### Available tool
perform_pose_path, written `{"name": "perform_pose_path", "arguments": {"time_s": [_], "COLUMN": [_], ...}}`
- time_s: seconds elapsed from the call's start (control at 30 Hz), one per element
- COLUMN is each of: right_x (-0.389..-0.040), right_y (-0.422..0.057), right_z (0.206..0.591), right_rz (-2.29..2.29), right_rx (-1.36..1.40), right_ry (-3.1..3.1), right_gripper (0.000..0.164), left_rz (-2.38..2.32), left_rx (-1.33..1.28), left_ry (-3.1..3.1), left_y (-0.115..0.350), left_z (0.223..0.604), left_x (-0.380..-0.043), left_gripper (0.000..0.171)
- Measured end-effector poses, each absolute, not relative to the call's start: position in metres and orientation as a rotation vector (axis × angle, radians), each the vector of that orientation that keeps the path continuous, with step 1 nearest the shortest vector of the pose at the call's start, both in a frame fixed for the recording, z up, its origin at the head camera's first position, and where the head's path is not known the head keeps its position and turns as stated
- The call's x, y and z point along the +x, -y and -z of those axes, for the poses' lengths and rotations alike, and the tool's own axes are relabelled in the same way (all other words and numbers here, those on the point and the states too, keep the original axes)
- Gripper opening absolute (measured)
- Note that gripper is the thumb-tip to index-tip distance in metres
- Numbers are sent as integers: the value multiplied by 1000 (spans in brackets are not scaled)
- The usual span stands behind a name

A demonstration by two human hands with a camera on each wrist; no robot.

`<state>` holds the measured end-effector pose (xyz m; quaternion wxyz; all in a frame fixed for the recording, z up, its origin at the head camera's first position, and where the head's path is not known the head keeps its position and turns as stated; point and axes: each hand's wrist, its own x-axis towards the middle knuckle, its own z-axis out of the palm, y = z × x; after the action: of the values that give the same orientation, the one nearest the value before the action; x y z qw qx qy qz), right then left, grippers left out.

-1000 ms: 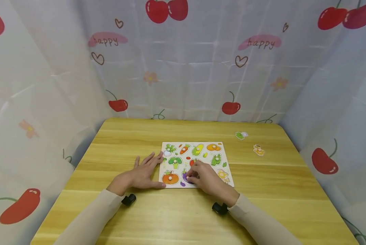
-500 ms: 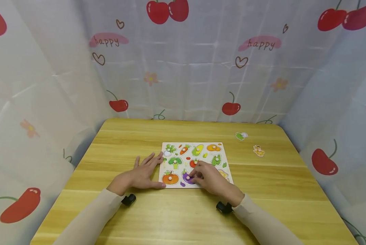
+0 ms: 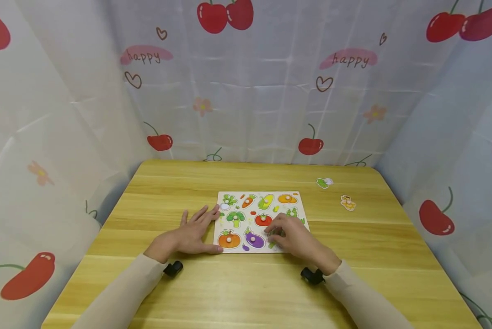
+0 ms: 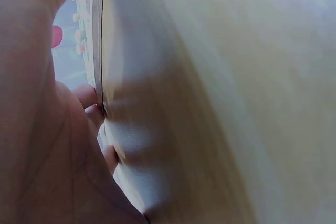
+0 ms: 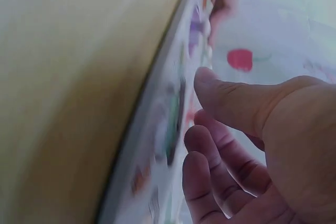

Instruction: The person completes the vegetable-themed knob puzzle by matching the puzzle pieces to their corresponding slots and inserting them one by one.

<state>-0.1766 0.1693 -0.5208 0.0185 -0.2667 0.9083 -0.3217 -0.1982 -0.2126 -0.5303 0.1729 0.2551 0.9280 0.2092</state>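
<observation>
A white vegetable knob puzzle board (image 3: 222, 194) lies on the table between my hands. My left hand (image 3: 192, 232) rests flat at its left edge, fingers spread, with fingertips and thumb touching the board. My right hand (image 3: 295, 235) hovers over the bottom row with bent fingers, just right of the purple eggplant piece (image 3: 254, 239). Partly hidden beneath it is a green piece (image 3: 273, 245). In the right wrist view the thumb (image 5: 206, 80) stands apart from the fingers, with nothing seen gripped. The tomato piece (image 3: 264, 220) and pumpkin piece (image 3: 228, 240) sit in the board.
Two loose pieces lie on the wooden table (image 3: 176, 178) to the right of the board: a green-and-white one (image 3: 324, 183) and a yellow-orange one (image 3: 348, 202). Cherry-print curtains (image 3: 254, 91) surround the table on the back and sides.
My right hand has let go of the eggplant piece's knob and moved right, uncovering that piece and coming over the green piece. My left hand has stayed still.
</observation>
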Motion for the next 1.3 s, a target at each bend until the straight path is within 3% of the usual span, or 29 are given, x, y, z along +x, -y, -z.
{"name": "perform_pose_path", "arguments": {"time_s": [0.5,1.03,1.3], "right_x": [-221,-290,-310], "right_y": [-235,-313,-328], "right_z": [517,523,530], "right_rz": [1007,946,849], "right_rx": [-540,-324,-319], "right_ry": [-3054,-3087,-3083], "right_gripper": [19,55,60], "left_rz": [-581,-578,-581], "left_rx": [713,703,704], "left_ry": [-2635,-2633,-2631], "left_y": [213,213,213], "left_z": [534,531,530], "left_x": [-199,-199,-198], "left_gripper": [123,125,123]}}
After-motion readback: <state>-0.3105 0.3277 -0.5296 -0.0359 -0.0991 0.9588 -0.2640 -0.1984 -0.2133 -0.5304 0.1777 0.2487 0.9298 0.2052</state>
